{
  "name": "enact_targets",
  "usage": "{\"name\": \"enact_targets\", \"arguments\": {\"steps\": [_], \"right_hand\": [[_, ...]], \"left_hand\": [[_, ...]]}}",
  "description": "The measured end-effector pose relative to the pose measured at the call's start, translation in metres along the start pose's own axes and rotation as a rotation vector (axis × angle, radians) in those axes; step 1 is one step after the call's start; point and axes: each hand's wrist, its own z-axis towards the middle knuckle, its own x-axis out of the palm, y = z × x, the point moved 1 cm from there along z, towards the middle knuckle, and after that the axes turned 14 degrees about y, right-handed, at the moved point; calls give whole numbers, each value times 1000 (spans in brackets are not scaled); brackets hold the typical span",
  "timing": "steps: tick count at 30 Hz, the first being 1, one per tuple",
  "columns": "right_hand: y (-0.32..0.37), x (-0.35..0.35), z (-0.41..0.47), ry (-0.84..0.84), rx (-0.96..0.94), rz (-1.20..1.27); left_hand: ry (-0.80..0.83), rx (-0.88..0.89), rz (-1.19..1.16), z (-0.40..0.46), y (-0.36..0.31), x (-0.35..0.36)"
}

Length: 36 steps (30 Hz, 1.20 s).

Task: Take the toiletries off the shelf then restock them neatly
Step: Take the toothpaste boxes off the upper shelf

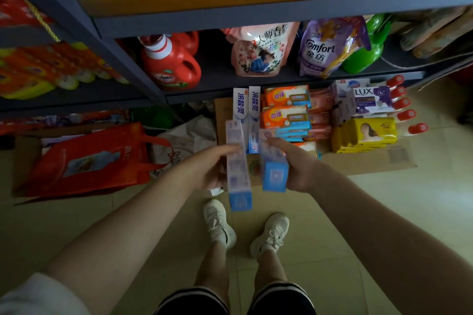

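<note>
The left hand [213, 169] is gripping one toothpaste box [238, 176]; the right hand [298, 166] is gripping a second toothpaste box [273, 169]. Both boxes are hovering above the floor [371, 212], beside stacked soap packs [286, 110].

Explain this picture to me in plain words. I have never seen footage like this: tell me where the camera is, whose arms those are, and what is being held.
There is no machine here. The camera sits on a person's head and looks down, so you see their own arms, legs and white shoes.

The left hand holds one long blue-and-white toothpaste box; the right hand holds another box like it. Both are blurred.

Beyond them, on flattened cardboard on the floor, lie more toothpaste boxes, orange soap packs, a purple LUX pack and yellow soap packs.

The shelf above carries a red detergent jug and refill pouches.
</note>
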Motion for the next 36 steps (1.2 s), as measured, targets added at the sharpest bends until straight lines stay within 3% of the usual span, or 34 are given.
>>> {"name": "enact_targets", "arguments": {"steps": [5,9,11,14,18,21,24,31,36], "right_hand": [[5,-4,-3,-25,14,138],[1,-7,-2,-76,19,74],[-1,-11,-2,-80,41,-92],[-4,-21,-4,-238,2,-458],[2,-26,-1,-418,-130,-763],[11,-26,12,-486,-129,-965],[13,-29,28,-509,-137,-1082],[-4,-22,47,-516,-277,-1294],[-15,-6,57,-575,-289,-1667]], "left_hand": [[-5,-41,-273,5,-1,-4],[-7,-20,-278,7,-3,-5],[-58,12,-72,7,-1,-1],[-296,125,324,10,7,-3],[-493,160,525,40,7,-21],[-619,233,671,74,-10,-27],[-702,285,712,113,-26,-35],[-652,294,737,160,-15,-48],[-679,293,701,158,4,-61]]}}
